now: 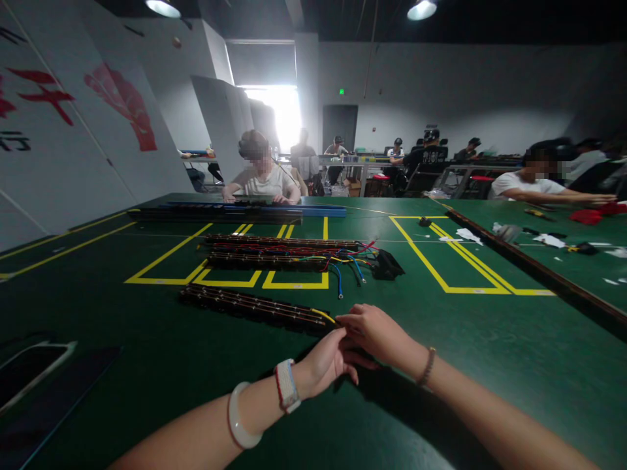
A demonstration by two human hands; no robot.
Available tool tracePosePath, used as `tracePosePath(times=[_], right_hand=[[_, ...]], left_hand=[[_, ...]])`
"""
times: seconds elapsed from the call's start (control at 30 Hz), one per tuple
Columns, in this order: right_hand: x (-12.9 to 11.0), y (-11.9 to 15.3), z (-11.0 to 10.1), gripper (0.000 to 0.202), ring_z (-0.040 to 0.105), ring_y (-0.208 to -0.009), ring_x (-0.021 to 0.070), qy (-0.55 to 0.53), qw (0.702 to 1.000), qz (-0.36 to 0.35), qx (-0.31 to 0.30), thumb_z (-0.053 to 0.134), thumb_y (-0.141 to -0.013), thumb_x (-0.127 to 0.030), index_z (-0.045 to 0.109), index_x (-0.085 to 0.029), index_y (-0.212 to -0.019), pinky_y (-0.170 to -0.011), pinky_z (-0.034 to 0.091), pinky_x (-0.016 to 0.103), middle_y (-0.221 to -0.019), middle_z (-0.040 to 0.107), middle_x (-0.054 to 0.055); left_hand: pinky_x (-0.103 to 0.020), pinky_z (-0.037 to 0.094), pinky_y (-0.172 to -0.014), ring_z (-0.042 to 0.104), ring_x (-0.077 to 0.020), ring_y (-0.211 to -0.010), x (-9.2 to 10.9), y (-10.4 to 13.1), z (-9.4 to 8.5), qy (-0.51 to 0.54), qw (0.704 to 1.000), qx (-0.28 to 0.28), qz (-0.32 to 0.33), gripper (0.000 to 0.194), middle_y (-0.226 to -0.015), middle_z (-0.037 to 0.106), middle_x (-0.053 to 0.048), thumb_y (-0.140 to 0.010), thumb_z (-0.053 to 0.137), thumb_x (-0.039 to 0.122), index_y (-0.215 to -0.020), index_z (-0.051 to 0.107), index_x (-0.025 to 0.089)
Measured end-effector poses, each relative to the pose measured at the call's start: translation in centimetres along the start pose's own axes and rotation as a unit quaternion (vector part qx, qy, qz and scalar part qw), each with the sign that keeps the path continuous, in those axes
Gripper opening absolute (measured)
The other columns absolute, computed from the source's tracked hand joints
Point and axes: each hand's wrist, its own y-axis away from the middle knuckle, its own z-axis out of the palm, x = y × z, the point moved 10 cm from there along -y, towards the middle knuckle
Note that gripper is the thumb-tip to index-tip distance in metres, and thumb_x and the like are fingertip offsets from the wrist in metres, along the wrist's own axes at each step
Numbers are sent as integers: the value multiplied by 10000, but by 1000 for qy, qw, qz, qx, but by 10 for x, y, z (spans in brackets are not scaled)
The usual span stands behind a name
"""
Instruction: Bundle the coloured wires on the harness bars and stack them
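A dark strip-like bar (255, 308) with copper-coloured lines along its top lies slanted on the green table. A short yellow wire (323, 316) comes off its right end and runs to my fingertips. My right hand (375, 331) reaches in from the right, its fingers pinched together at the end of that wire. Just below and touching it is my left hand (329, 360), palm turned up, thumb and fingers curled at the same spot. What lies between the left fingers is hidden.
Behind lie similar bars (255, 261) with red, blue and green wires and a black connector (388, 265). Blue and black rails (294, 211) sit at the far edge, near a seated person (262, 173). A long dark rail (533, 267) and scraps (548, 240) are right; a dark panel (73, 405) is left.
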Motion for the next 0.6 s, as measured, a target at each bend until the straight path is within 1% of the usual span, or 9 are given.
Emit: tracePosePath(times=[0.1,0.17,0.23,0.33,0.47,0.6], right_hand=[[3,3,-1,244,585,-787,160,4,1000,10,-16,543,-873,-229,657,-264,-1086,-679,423,256,-889,633,45],[6,3,0,252,597,-771,158,0,999,26,-24,559,-861,-247,645,-252,-1098,-655,425,251,-898,634,44],[6,3,1,257,606,-754,159,10,999,36,-29,568,-850,-251,639,-233,-1096,-631,423,248,-905,631,49],[2,2,5,209,605,-735,163,53,997,35,-34,538,-864,-220,654,-209,-1038,-606,410,248,-875,622,57],[-3,2,10,148,592,-705,160,91,995,22,-37,531,-860,-170,666,-189,-917,-607,393,252,-809,604,54],[-4,3,7,106,569,-667,153,96,995,5,-31,564,-848,-198,662,-208,-887,-605,375,257,-777,595,35]], left_hand=[[-195,341,-426,638,-145,-653,1,-1,-5,-12,1000,20,9,332,-992,634,-114,-928,330,357,-1172,428,154],[-190,315,-418,629,-133,-625,1,0,-6,-16,999,29,8,324,-991,637,-110,-925,350,360,-1171,423,161],[-191,305,-418,620,-125,-608,0,0,-6,-15,999,34,5,325,-986,639,-111,-929,329,359,-1166,427,159],[-194,287,-417,616,-123,-604,1,0,-5,-17,999,32,5,327,-981,641,-112,-925,301,339,-1143,452,148],[-196,290,-433,624,-125,-635,3,-1,-1,-18,1000,18,7,322,-965,643,-99,-908,339,338,-1125,478,144],[-192,289,-433,624,-122,-621,2,-2,-3,-14,1000,20,2,311,-914,644,-83,-906,355,366,-1084,481,145]])
